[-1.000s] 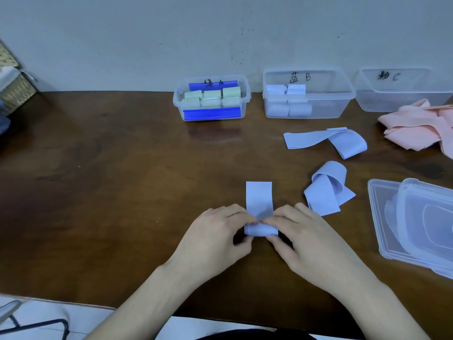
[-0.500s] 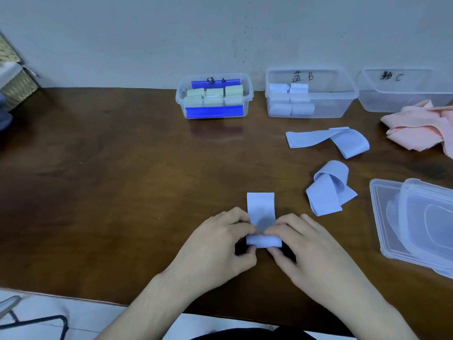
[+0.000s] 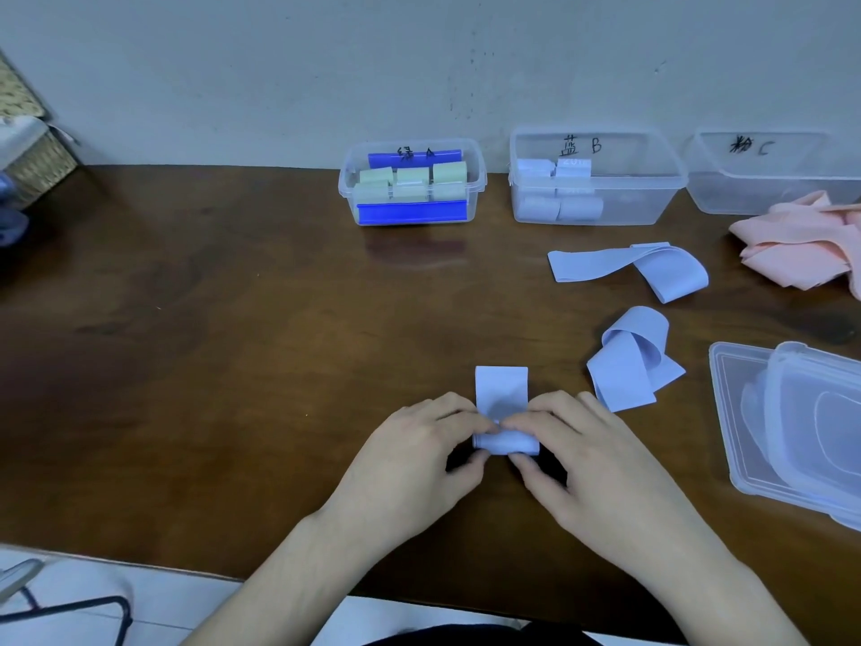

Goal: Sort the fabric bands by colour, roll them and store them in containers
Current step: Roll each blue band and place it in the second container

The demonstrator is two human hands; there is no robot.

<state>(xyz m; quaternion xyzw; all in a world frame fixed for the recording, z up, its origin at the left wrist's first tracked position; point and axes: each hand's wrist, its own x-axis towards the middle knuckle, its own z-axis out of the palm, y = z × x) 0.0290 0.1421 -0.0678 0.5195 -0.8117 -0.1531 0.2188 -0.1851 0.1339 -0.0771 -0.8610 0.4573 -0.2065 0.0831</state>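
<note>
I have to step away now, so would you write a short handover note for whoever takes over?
Left hand and right hand both pinch a half-rolled blue band on the table.
Done: green rolls fill box A; a few blue rolls sit in box B.
Left: finish this roll, roll two loose blue bands, then the pink pile for box C.
</note>
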